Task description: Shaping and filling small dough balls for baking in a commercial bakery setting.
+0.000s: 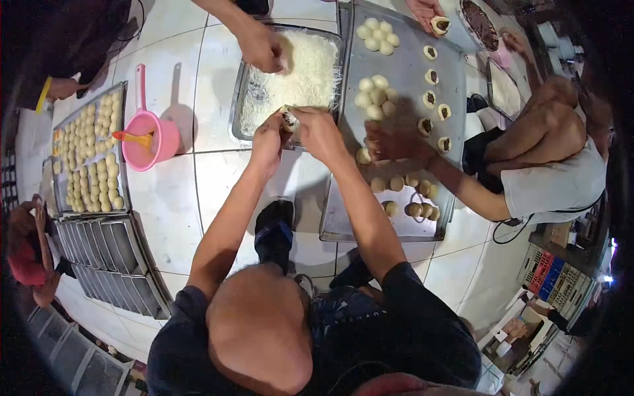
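My left hand (267,138) and my right hand (314,132) both pinch a small pale dough piece with dark filling (288,120), held over the near edge of a metal tray of pale shreds (284,86). Another person's hand (263,49) reaches into the far part of that tray. To the right, a larger metal tray (343,211) holds several clusters of dough balls (375,99) and a column of opened pieces with dark filling (429,99). A co-worker's hand (383,142) reaches over this tray, and another hand (426,13) holds a filled piece at its far end.
At left are a pink bucket (150,152) with an orange utensil, a tray of dough rows (89,152) and stacked metal pans (105,264). A seated co-worker (548,185) is at right, another person (30,251) at far left. Plastic crates (548,274) stand lower right.
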A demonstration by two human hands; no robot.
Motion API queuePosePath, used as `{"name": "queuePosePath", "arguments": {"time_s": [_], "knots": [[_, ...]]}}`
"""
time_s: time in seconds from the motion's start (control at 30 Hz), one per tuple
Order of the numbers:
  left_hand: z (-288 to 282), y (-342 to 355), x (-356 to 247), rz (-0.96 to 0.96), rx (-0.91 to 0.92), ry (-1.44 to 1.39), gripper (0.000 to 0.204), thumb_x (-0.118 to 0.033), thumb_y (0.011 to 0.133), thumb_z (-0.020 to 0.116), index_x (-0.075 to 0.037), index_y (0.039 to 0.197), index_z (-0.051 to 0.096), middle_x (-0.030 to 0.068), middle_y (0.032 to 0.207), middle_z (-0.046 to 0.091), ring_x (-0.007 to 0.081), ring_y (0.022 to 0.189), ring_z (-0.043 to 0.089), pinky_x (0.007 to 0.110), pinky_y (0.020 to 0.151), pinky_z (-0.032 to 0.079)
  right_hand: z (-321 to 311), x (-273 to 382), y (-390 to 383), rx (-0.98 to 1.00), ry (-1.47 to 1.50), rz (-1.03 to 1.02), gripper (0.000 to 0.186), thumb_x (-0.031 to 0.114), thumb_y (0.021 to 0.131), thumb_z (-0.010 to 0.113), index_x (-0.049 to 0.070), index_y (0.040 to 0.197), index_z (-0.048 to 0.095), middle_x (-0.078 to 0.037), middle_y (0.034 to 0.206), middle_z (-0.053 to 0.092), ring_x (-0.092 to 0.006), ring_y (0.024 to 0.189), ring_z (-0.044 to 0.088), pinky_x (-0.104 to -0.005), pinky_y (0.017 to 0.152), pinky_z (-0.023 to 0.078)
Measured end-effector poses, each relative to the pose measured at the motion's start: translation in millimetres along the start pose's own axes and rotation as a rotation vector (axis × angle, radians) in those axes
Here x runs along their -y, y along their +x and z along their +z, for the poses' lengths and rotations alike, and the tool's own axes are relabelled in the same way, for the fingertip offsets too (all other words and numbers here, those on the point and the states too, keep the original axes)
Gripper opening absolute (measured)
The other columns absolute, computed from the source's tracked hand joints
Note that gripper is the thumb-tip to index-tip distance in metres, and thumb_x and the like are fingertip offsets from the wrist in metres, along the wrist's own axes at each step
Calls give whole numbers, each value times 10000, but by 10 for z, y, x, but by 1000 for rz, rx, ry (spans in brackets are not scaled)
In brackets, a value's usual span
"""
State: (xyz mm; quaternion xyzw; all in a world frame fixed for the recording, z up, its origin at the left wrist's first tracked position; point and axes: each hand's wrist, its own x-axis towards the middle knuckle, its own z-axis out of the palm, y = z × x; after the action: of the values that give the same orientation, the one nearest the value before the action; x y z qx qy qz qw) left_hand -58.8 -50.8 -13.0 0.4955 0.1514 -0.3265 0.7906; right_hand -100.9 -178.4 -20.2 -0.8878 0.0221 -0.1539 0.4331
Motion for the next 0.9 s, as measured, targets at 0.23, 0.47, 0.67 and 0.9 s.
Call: {"name": "queuePosePath", "arguments": {"time_s": [0.23,0.47,0.67,0.9], "knots": [[-155,101,-44,-53,65,15,305,-174,1015,442,-18,1240,575,60,998,598,119,825,570,224,723,475,-40,160,46,-88,-100,51,240,26,785,604,9,1008,689,-143,958,694,-319,751,590,-372,709,492],[-210,140,-127,-54,162,-21,320,-147,990,483,-11,1273,548,82,1056,620,134,808,590,234,684,483,-75,101,127,-100,132,129,243,28,743,668,25,986,676,-144,884,671,-246,725,588,-335,667,486],[-94,-54,-381,-23,310,168,390,-101,951,540,-26,1332,512,85,1042,626,146,803,590,259,654,480,-117,-81,225,11,637,537,229,48,747,709,6,968,667,-103,815,641,-163,662,571,-273,606,466],[-158,-316,-577,407,349,1386,437,-82,917,578,-22,1344,508,110,1084,608,166,751,583,267,635,468,-463,217,374,371,560,733,263,33,806,680,-18,1062,659,-72,876,653,-119,682,564,-235,605,504]]}}
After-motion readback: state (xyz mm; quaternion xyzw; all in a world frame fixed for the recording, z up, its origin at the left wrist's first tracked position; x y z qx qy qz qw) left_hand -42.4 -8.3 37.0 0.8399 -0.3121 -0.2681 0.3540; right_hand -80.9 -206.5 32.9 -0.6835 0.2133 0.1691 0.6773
